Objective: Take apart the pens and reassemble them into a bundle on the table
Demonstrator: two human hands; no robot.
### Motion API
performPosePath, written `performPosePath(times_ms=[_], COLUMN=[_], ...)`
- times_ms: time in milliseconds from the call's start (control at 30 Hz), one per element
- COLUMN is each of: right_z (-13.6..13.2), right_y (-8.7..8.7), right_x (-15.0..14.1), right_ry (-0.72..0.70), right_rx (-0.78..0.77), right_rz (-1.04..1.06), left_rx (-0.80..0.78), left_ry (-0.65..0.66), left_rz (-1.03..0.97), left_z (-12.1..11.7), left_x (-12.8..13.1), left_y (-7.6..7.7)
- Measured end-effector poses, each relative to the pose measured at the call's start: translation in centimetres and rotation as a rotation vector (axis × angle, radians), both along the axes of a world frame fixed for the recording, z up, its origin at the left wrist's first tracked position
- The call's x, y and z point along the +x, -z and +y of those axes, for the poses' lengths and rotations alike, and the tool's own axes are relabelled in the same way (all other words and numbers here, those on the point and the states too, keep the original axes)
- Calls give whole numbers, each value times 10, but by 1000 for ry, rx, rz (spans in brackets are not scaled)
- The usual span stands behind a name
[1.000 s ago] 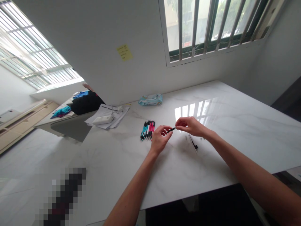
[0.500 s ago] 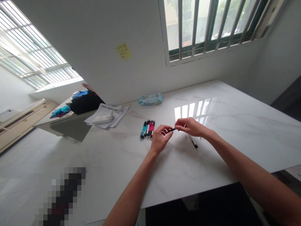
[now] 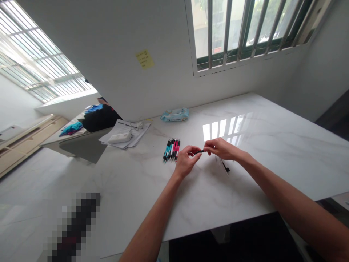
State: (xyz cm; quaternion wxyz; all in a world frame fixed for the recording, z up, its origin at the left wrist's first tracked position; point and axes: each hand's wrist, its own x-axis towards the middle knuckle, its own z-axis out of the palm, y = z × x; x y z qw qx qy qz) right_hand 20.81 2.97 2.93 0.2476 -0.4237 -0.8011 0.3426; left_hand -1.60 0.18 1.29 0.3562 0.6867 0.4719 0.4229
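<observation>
left hand (image 3: 186, 162) and right hand (image 3: 219, 149) both pinching a black pen (image 3: 199, 151) between them, above the marble table (image 3: 272, 174) | row of teal and pink pens (image 3: 171, 150) just beyond left hand | packet of wet wipes (image 3: 174, 115) farther ahead

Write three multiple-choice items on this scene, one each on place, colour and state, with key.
1. Where is the yellow sticky note?
A) on the wall
B) on the window bars
C) on the tabletop

2. Which colours show on the row of pens?
A) green and orange
B) teal and pink
C) yellow and purple

3. How is the slim dark pen placed between the left hand and right hand?
A) touching neither
B) held by the left only
C) pinched by both

1: A, the note sits flat on the white wall.
2: B, teal and pink barrels show in the row.
3: C, fingertips of both hands meet on it.
</observation>
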Motion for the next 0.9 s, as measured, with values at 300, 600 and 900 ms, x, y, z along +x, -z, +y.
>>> performPosePath(times_ms=[300,600,900], right_z=[-9,-11,-43], right_y=[-6,-21,-12], right_x=[-15,7,66], right_ry=[10,23,-74], right_rx=[0,65,21], right_rz=[146,152,-238], left_rx=[-393,-397,-437], left_ry=[7,40,91], left_rz=[-586,-548,-545], left_z=[-1,-3,-6], left_x=[3,6,12], left_y=[-3,-1,1])
